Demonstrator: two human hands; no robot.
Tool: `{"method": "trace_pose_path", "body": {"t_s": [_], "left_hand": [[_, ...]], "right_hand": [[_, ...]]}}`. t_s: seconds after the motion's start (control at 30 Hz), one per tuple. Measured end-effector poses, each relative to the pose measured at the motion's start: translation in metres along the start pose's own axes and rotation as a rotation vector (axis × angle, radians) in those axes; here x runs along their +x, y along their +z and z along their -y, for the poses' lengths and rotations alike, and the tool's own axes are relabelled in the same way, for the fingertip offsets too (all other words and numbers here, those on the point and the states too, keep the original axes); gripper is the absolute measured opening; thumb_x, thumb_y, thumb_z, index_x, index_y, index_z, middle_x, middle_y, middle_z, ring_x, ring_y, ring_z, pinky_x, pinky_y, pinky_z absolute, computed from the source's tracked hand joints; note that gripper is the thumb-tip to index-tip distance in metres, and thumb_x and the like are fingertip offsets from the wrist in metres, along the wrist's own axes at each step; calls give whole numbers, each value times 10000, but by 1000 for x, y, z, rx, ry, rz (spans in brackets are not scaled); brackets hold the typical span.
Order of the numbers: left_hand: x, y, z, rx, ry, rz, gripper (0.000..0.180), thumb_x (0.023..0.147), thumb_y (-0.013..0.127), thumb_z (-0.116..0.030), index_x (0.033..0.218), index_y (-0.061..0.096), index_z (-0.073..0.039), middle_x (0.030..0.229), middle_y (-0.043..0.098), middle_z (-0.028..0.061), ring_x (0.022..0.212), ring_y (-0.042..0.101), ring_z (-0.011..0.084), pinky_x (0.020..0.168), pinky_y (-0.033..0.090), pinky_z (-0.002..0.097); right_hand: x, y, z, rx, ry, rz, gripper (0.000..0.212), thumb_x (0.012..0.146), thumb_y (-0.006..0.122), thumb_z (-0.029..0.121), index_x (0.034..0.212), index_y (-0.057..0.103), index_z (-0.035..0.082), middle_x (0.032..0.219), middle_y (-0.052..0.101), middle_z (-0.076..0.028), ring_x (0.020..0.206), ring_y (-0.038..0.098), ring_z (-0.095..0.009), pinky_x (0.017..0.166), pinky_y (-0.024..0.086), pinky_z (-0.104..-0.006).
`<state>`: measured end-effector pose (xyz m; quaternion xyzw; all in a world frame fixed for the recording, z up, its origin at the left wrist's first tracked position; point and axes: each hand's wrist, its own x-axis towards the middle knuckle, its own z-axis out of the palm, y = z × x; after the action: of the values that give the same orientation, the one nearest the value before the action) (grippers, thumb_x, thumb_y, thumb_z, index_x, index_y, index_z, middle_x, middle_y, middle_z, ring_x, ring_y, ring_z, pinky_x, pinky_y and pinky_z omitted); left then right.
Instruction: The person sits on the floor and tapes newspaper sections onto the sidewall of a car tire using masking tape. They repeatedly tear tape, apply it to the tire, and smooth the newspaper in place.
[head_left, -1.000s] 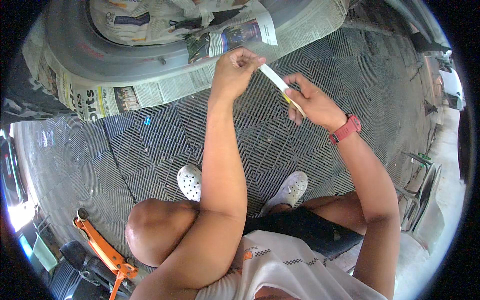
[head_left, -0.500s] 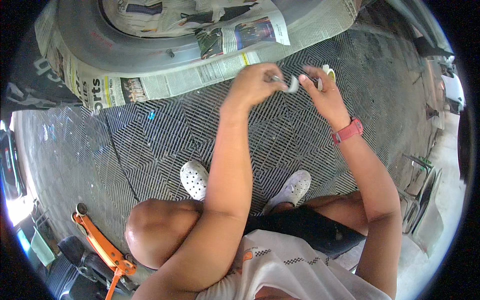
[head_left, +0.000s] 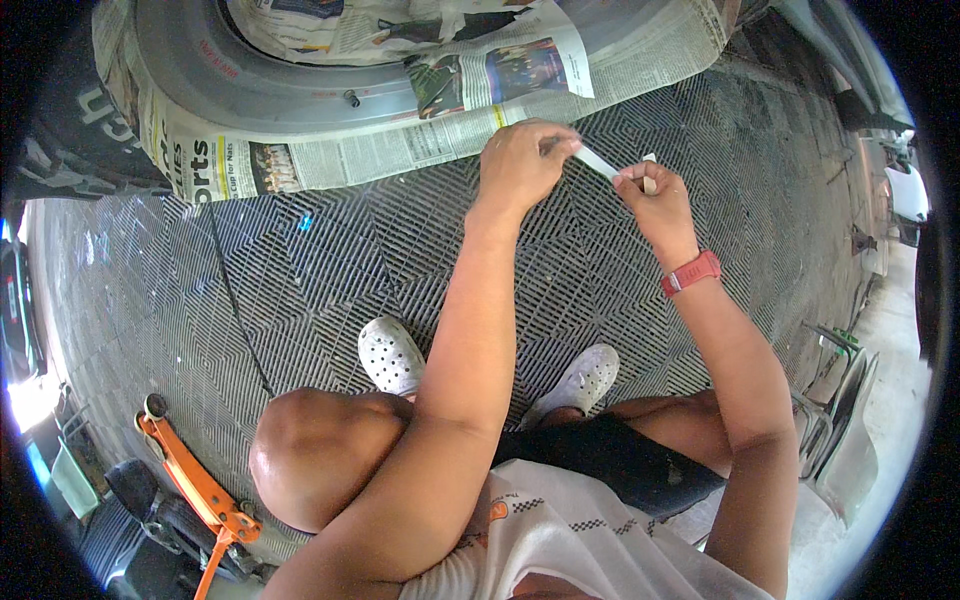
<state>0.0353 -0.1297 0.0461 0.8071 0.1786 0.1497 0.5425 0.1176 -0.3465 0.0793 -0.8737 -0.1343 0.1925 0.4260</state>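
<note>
A short white strip of masking tape (head_left: pixel 597 161) is stretched between my two hands. My left hand (head_left: pixel 520 165) is closed, pinching the strip's left end near the lower edge of a grey wheel rim (head_left: pixel 300 108). Lower and to the right, my right hand (head_left: pixel 658 205) is closed around a pale tape roll (head_left: pixel 650 184), mostly hidden by the fingers, with its thumb at the strip's other end. Newspaper sheets (head_left: pixel 360 162) surround the rim, and another newspaper piece (head_left: pixel 530 75) lies across its right part. A dark valve stem (head_left: pixel 351 97) sticks out of the rim.
Dark ribbed floor tiles (head_left: pixel 310 290) lie beneath my hands. My feet, in white clogs (head_left: pixel 390 355), stand near the middle. An orange floor jack (head_left: pixel 195 475) is at the lower left, and chairs (head_left: pixel 845 430) stand at the right.
The tape strip, curled and blurred before, is now pulled straight between my hands. My left hand has shifted slightly right; my right hand's fingers have closed and moved a little lower.
</note>
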Motion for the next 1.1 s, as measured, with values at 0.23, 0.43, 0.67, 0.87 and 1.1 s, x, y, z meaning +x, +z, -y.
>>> {"method": "trace_pose_path", "body": {"t_s": [0.23, 0.43, 0.67, 0.87, 1.1], "left_hand": [[10, -15, 23, 244, 73, -577, 436, 937, 822, -289, 1268, 722, -23, 1145, 743, 210, 1135, 680, 442, 1010, 529, 528], [43, -59, 6, -95, 155, -564, 521, 963, 776, -246, 1437, 635, -81, 1394, 677, 195, 1302, 630, 421, 1128, 478, 487], [78, -101, -13, -257, 105, -497, 326, 1000, 661, -48, 1316, 668, 34, 1173, 774, 170, 1073, 744, 286, 959, 568, 407], [100, -121, 18, -371, 21, -463, 398, 1034, 669, -227, 1381, 690, -33, 1332, 725, 173, 1232, 684, 276, 1017, 538, 410], [108, -131, 8, -482, -14, -406, 411, 1098, 552, -304, 1227, 702, 56, 1154, 767, 212, 1133, 716, 308, 973, 533, 407]], "right_hand": [[-19, 15, 20, -274, -400, -195, 81, 957, 723, 68, 1018, 722, 15, 907, 748, -162, 804, 706, -335, 726, 540, -421], [-24, 51, 61, -411, -645, -270, 105, 953, 762, 131, 1030, 716, 76, 931, 704, -148, 912, 619, -383, 827, 496, -496], [43, 92, 132, -447, -998, -487, 148, 914, 804, 209, 1002, 731, 116, 880, 640, -134, 909, 599, -386, 803, 468, -510], [78, 121, 190, -521, -1135, -642, 277, 873, 819, 257, 1053, 725, 68, 945, 660, -184, 945, 613, -422, 830, 473, -553], [99, 121, 218, -611, -1122, -645, 289, 842, 810, 247, 1050, 727, 64, 995, 679, -247, 1053, 617, -467, 885, 477, -595]]}}
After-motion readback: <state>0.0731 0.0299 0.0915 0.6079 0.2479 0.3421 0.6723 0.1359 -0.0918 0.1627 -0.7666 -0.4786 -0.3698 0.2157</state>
